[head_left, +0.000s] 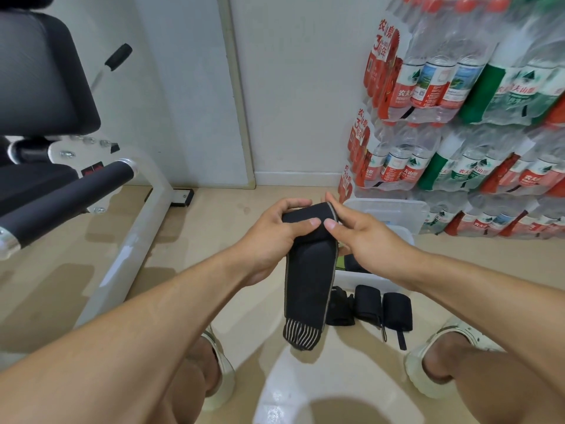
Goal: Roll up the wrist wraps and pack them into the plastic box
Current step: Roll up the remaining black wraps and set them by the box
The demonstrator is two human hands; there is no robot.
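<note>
Black elastic wrist wrap with pale edge stripes (307, 280), held mid-air at its top end, both hands pinching it: left hand (269, 237) curled round the started fold, right hand (363, 237) thumb on the right edge. Long axis hangs straight down toward the near floor, free tail below the grip. Rolling probably goes downward. Clear plastic box (394, 209) just far-right, right hand nearer. Three rolled black wraps (368, 306) on the floor, near side of the box.

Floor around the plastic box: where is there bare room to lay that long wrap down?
Bare tan floor lies between the white bench frame and the left hand. It is crowded by the plastic box: rolled wrist wraps lie in front of it and stacked water bottle packs stand behind.
</note>
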